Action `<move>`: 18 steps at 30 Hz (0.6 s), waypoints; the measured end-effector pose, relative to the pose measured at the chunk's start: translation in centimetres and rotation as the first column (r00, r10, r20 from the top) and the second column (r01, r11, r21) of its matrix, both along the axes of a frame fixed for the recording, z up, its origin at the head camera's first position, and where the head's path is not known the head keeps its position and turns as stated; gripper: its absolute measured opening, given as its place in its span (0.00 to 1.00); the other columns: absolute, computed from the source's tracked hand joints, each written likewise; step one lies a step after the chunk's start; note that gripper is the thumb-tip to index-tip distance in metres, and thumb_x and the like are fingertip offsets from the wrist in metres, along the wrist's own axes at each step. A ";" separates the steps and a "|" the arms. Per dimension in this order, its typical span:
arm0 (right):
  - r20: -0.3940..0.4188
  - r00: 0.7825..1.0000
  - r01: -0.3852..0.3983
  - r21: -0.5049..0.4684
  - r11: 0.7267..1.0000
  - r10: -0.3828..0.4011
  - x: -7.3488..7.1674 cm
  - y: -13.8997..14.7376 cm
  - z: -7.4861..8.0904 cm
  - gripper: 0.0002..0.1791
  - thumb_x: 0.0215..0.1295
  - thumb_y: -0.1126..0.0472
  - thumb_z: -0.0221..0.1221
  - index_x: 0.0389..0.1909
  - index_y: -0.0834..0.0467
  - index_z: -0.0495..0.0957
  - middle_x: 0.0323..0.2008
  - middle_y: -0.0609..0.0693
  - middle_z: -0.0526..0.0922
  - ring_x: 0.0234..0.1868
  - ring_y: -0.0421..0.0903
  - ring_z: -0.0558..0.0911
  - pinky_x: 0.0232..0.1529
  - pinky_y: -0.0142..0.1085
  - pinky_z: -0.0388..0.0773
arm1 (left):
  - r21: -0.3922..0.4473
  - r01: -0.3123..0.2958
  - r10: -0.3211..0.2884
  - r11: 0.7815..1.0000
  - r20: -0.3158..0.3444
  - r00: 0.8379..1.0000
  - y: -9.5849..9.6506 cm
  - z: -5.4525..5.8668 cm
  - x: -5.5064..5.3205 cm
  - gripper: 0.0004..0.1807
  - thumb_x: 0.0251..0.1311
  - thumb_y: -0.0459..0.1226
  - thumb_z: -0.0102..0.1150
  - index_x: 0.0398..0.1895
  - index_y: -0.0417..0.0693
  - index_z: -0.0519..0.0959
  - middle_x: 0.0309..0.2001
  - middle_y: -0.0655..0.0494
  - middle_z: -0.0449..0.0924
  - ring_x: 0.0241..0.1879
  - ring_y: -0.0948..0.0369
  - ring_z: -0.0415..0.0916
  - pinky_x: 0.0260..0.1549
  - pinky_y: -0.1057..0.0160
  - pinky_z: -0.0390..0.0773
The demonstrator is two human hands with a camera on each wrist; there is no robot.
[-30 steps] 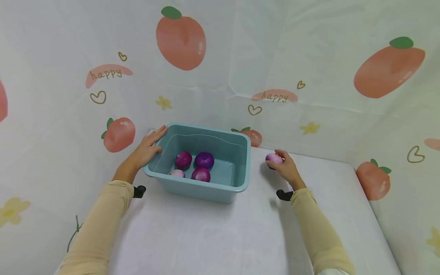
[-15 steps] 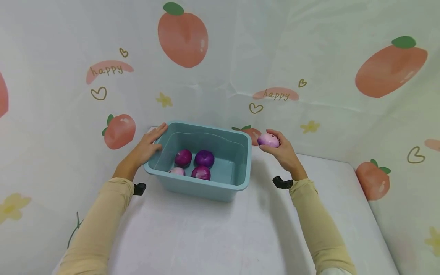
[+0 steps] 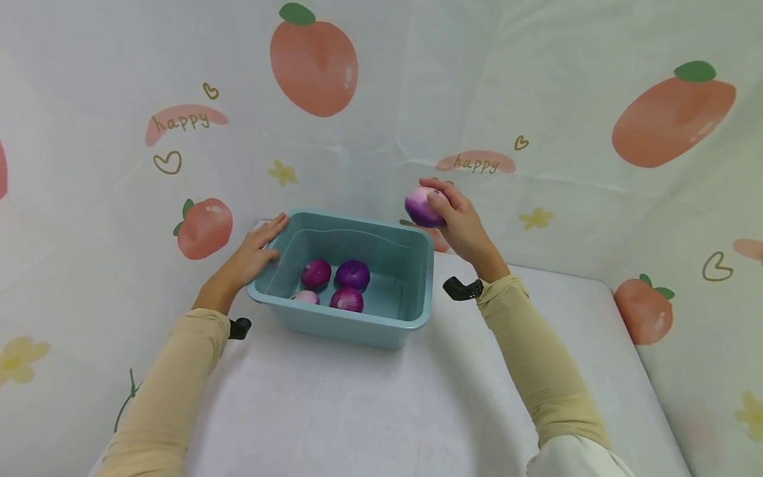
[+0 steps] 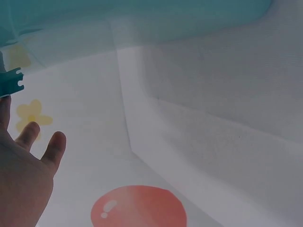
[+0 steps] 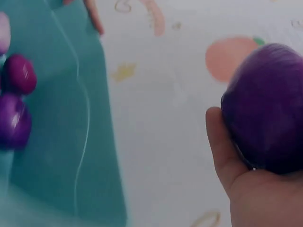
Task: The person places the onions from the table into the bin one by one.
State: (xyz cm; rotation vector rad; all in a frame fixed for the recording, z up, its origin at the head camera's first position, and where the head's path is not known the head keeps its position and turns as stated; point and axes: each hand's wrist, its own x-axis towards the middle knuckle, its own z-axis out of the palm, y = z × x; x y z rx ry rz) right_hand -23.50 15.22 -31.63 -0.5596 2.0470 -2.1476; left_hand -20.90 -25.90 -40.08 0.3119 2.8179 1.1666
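Purple-and-pale onion (image 3: 424,207) is gripped in my right hand (image 3: 463,228), raised above the bin's right back corner. In the right wrist view this onion (image 5: 270,111) shows its dark purple side, with a finger along its edge. A blue-green plastic bin (image 3: 348,330) stands on the table with several onions inside, among them a dark purple onion (image 3: 353,275), a magenta onion (image 3: 316,274), a striped onion (image 3: 347,299) and a pale one (image 3: 306,297) partly hidden by the front wall. At the bin's left end, my left hand (image 3: 247,260) rests on the rim, fingers extended.
White-covered table (image 3: 357,404) extends in front and to the right of the bin. Right behind it rises a white cloth backdrop (image 3: 381,119) printed with fruit, hearts and flowers. Each wrist carries a black camera mount (image 3: 461,289).
My right hand has lifted the onion from near the table and carried it up and leftward, to the bin's right back corner. The left hand keeps its place on the rim.
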 end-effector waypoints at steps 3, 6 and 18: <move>-0.006 1.000 -0.010 0.076 0.997 0.011 -0.5 -2.3 0.6 0.21 0.76 0.55 0.53 0.67 0.50 0.73 0.61 0.52 0.72 0.55 0.48 0.76 0.49 0.31 0.83 | 0.013 -0.002 0.002 1.000 -0.002 1.000 0.0 0.0 0.0 0.44 0.62 0.33 0.45 0.83 0.62 0.50 0.84 0.60 0.42 0.83 0.42 0.33 0.71 0.24 0.48; -0.028 0.999 -0.023 0.166 0.986 0.028 -1.2 -4.8 0.7 0.25 0.73 0.55 0.57 0.69 0.52 0.71 0.62 0.55 0.73 0.57 0.48 0.76 0.52 0.33 0.81 | 0.021 -0.004 0.004 1.000 0.003 1.000 0.0 0.1 0.0 0.44 0.62 0.32 0.45 0.83 0.62 0.50 0.84 0.60 0.41 0.83 0.42 0.32 0.72 0.24 0.46; -0.046 0.988 -0.124 0.364 0.923 0.151 -2.4 -11.9 -2.9 0.30 0.64 0.50 0.67 0.67 0.49 0.74 0.62 0.51 0.79 0.58 0.46 0.78 0.60 0.39 0.78 | 0.005 0.003 -0.003 1.000 -0.007 1.000 -0.1 0.0 -0.1 0.45 0.61 0.32 0.45 0.83 0.62 0.49 0.85 0.59 0.41 0.83 0.41 0.32 0.72 0.24 0.45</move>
